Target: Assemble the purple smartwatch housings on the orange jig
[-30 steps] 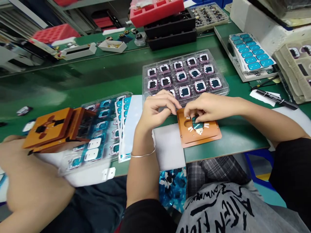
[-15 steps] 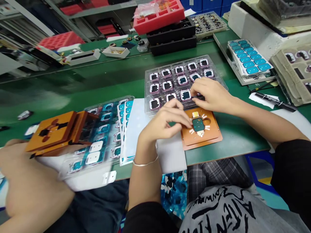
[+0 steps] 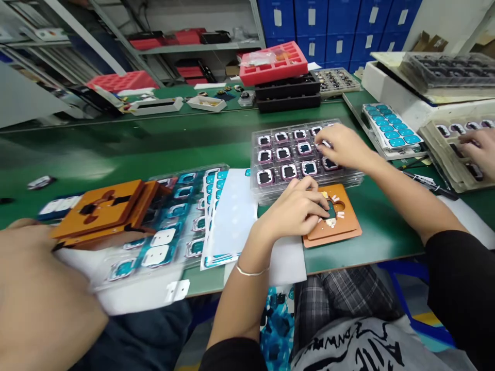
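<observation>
My left hand bends over an orange fixture, its fingertips closed on a dark green panel with rounded corners. The fingers cover part of that panel. Small white and yellow marks surround it on the fixture. Farther back, my right hand reaches into a clear plastic tray of square white-rimmed housings. Thumb and fingers pinch a white-rimmed housing at the tray's right side, partly hidden by the fingers.
White paper and blue label sheets lie left of the fixture. A co-worker's arm and orange fixture block are at left. Another person's hand touches beige trays at right. Red and black trays stand at the back.
The view has shifted upward. My left fingers have come down onto the dark green panel. My right hand has moved deeper into the tray. Another person's hand has appeared at right.
</observation>
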Motion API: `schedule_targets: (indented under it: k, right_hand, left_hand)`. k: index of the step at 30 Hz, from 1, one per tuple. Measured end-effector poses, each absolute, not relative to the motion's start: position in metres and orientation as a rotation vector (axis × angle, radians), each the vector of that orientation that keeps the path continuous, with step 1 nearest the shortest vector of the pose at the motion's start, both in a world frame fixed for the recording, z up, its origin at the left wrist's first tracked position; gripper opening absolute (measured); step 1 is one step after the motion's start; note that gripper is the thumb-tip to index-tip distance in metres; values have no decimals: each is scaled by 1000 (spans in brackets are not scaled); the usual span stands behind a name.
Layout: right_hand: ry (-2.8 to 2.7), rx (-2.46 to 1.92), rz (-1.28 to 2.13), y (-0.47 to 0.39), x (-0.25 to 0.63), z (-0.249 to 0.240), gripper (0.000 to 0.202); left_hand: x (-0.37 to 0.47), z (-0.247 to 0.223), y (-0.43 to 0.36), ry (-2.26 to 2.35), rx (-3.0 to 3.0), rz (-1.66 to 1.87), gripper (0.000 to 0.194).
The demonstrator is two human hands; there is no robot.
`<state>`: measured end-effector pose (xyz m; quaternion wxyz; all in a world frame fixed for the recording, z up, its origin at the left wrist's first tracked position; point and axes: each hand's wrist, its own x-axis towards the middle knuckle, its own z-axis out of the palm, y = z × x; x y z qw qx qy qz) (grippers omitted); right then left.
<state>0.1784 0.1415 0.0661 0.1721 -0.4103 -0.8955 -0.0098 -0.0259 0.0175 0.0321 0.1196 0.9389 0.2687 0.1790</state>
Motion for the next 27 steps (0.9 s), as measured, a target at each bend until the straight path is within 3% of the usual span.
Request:
schedule_targets:
  k: [3, 6, 16, 21, 25, 27]
  right_hand:
    - [-2372, -1660, -55, 183, 190, 74, 40]
    - [-2404, -1786, -6, 206, 199, 75, 41]
    - [-2297, -1483, 193, 195, 199, 65, 26]
    - [-2036, -1158, 341, 168, 199, 73, 41]
    - [-1976, -932, 523, 120, 203, 64, 55]
    - [-1955, -900, 698, 98, 208, 50, 55]
  left_hand:
    - [-26, 31, 19, 791, 2708, 541, 41]
    - [-25, 29, 22, 784, 2649, 519, 44]
    - [-24, 27, 25, 858, 2548, 500, 41]
    - [-27, 7, 38, 907, 2514, 489, 46]
    - [-35, -3, 52, 838, 2528, 470, 27]
    - [-36, -6, 56, 836, 2531, 455, 27]
